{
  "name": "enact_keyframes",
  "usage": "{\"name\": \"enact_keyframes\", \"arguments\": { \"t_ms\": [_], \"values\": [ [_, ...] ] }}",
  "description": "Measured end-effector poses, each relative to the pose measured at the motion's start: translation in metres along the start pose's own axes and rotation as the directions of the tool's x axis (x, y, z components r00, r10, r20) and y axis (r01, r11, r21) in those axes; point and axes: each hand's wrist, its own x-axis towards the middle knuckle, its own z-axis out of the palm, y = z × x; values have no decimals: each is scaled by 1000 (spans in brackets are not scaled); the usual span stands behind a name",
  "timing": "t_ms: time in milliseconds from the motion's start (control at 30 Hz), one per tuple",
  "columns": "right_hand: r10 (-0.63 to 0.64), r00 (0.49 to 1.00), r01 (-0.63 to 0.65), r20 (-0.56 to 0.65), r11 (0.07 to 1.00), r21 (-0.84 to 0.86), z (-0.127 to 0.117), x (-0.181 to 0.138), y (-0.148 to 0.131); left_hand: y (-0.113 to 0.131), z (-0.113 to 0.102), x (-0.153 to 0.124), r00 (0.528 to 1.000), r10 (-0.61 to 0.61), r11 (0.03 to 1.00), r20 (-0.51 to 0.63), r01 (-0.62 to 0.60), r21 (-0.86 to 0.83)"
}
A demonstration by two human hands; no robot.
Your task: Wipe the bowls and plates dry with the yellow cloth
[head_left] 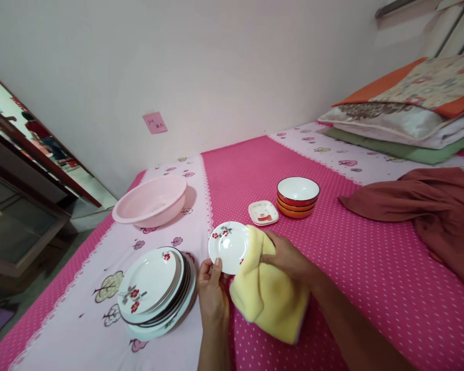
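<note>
My left hand (pixel 211 291) pinches the lower edge of a small white saucer (pixel 228 245) with red flowers, held above the bed. My right hand (pixel 288 257) grips a yellow cloth (pixel 266 293) and presses it against the saucer's right side; the cloth hangs down over the pink spread. A stack of several white flowered plates (pixel 154 288) lies just left of my left hand.
A pink basin (pixel 150 201) sits at the back left. A small square dish (pixel 263 212) and stacked red and orange bowls (pixel 297 197) stand beyond the saucer. A brown garment (pixel 429 211) and folded bedding (pixel 410 118) lie right. The bed edge drops off left.
</note>
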Motion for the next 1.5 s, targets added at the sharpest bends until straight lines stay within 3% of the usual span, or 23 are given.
{"name": "enact_keyframes", "arguments": {
  "t_ms": [133,233,300,400,567,700,767,867,933,1033,1133,1267,1367,1500],
  "values": [
    [-88,987,71,-134,989,-127,10,4,2,-1,-1,1,1000,5,1000,-7,-5,1],
    [-208,925,91,-318,934,-346,14,4,2,-2,-1,1,1000,6,1000,-12,-6,0],
    [-205,908,56,-366,924,-379,15,2,-2,-2,-1,1,1000,3,1000,-17,-3,-1],
    [-81,949,9,-305,973,-230,16,-1,-9,-2,-1,1,1000,-6,1000,-19,6,-3],
    [60,997,-55,-58,995,86,21,-1,-13,-3,0,0,1000,-17,1000,-7,17,4],
    [67,993,-101,97,907,410,10,-2,-13,-5,-1,0,1000,-5,1000,-25,5,3],
    [104,990,-137,92,831,539,-1,-4,-13,-5,-3,2,999,6,1000,-48,-6,3],
    [108,994,-94,19,753,651,-18,-6,-12,-6,-8,7,995,27,1000,-99,-25,18],
    [128,991,-85,-33,812,578,-22,-5,-8,-7,-12,10,989,38,999,-144,-33,37],
    [225,966,-204,-128,966,160,-13,2,5,-8,-17,14,973,53,997,-226,-38,71],
    [254,945,-278,-207,955,-100,4,10,18,-9,-20,16,956,56,995,-286,-31,91],
    [253,944,-291,-211,940,-179,15,16,24,-11,-22,18,952,33,996,-304,-5,92],
    [252,962,-266,-105,951,-157,9,13,20,-13,-24,20,950,21,997,-313,5,82],
    [212,951,-218,223,976,3,-1,-2,12,-17,-27,25,953,8,997,-302,14,71]
  ]
}}
